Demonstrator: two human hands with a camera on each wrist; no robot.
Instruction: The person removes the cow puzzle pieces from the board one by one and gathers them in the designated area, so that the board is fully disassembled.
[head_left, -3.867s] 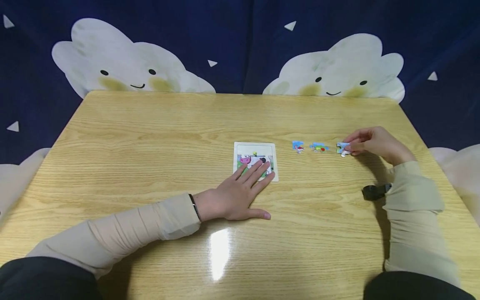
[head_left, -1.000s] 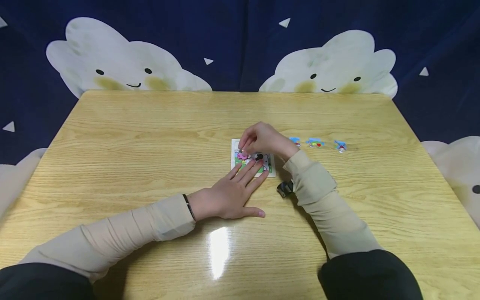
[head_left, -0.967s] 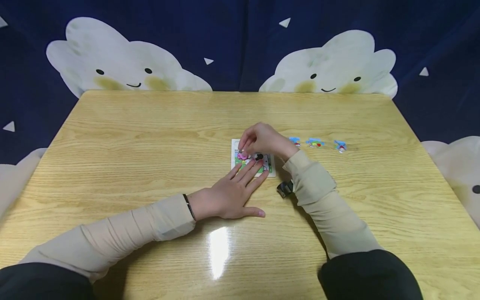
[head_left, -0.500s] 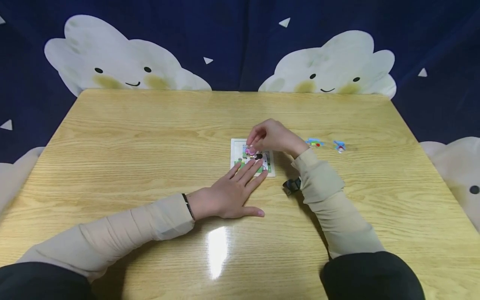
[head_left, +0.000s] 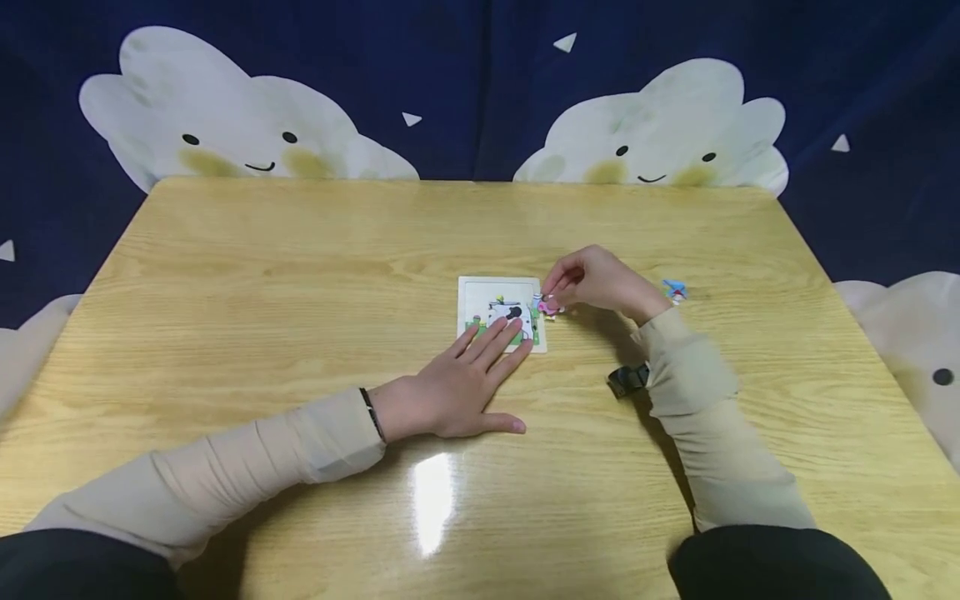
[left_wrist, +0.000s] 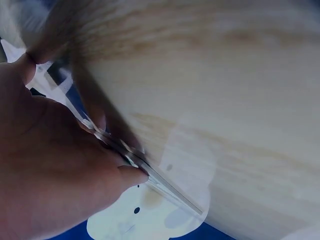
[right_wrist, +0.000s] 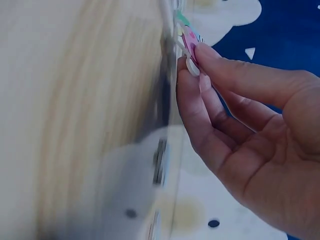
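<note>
Pink puzzle piece [head_left: 550, 305]: pinched at the fingertips of the right hand [head_left: 597, 282] | White-bordered board [head_left: 462, 310]: just by those fingertips, beneath straight, spread fingers of the left hand [head_left: 463, 393] | Blue puzzle piece [head_left: 677, 289]: on tabletop [head_left: 300, 250], behind right fingers, past the wrist

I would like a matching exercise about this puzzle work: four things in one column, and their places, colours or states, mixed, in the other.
Things:
1. left hand
2. right hand
3. blue piece
4. bracelet

States:
A. lies on the table, right of both hands
B. is black
C. pinches the pink piece
D. rests on the board

Pairs: 1-D, 2-C, 3-A, 4-B
</note>
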